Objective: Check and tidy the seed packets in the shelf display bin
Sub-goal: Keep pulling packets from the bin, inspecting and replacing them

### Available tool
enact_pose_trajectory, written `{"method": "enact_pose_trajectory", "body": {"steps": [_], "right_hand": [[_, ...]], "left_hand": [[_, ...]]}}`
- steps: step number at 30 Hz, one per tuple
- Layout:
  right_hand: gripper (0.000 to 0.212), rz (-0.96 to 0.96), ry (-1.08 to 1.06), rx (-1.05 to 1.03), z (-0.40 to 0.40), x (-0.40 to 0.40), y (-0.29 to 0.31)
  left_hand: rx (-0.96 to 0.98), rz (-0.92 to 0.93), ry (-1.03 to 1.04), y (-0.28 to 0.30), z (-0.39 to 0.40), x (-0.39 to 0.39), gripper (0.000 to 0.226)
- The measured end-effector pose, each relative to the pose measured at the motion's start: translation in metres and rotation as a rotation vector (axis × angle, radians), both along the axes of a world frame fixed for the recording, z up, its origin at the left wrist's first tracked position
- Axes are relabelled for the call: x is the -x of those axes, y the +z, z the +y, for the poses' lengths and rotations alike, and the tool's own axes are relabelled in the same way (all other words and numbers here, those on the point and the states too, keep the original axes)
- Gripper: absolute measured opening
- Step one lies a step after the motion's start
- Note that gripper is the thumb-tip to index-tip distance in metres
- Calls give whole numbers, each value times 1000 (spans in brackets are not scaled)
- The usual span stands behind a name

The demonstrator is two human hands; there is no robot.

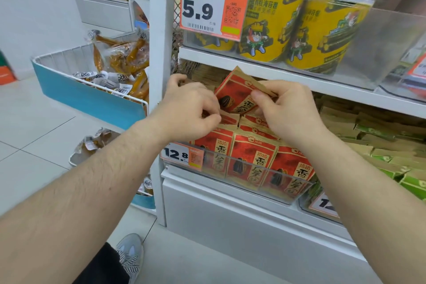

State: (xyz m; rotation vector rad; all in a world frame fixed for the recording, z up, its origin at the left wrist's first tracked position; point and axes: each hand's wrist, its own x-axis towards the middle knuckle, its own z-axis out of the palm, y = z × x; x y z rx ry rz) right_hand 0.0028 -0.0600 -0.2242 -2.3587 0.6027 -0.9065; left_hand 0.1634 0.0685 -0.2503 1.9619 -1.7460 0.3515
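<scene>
Hands work a clear bin (242, 169) of red seed packets. Right hand (289, 108) pinches a lifted, tilted packet (235, 92) at twelve o'clock above the rows; left hand (191, 108) pinches packets behind. Checking step, likely; next, reseat it upright.

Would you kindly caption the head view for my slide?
Both hands, left hand and right hand, hold a tilted red seed packet above the clear display bin.

Room to reach in over bin's clear front wall (242, 169), w/ shelf (253, 69) low overhead & packets (251, 157) packed tight.
</scene>
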Motion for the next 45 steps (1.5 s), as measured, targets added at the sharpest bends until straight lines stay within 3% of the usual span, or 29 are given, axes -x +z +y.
{"method": "enact_pose_trajectory", "body": {"steps": [5, 9, 12, 15, 19, 22, 27, 32, 37, 45], "right_hand": [[21, 192, -102, 352, -3, -22, 4], [16, 395, -147, 517, -2, -39, -2], [15, 559, -185, 500, -6, -54, -5], [11, 735, -181, 400, -18, -72, -3], [26, 959, -161, 391, -25, -90, 2], [17, 1040, -146, 447, -17, -98, 6], [12, 1071, -190, 475, -10, -108, 7], [11, 862, -191, 645, -6, -111, -3], [19, 1020, -70, 675, -1, -111, -14], [19, 1065, -75, 686, 5, -111, -16]], "left_hand": [[596, -41, -11, 0, 26, 0, 13], [864, -67, 53, 5, 45, 5, 9], [968, -29, 85, 14, 58, 10, 8], [1018, -3, 106, 17, 65, 12, 10], [1047, 77, 154, 10, 70, 4, 15], [1069, 109, 167, 9, 72, 1, 17], [1108, 152, 179, 9, 72, -3, 18], [1119, 157, 176, 7, 74, -6, 17], [1124, 177, 176, 7, 74, -7, 18], [1128, 184, 195, 7, 74, -7, 17]]}}
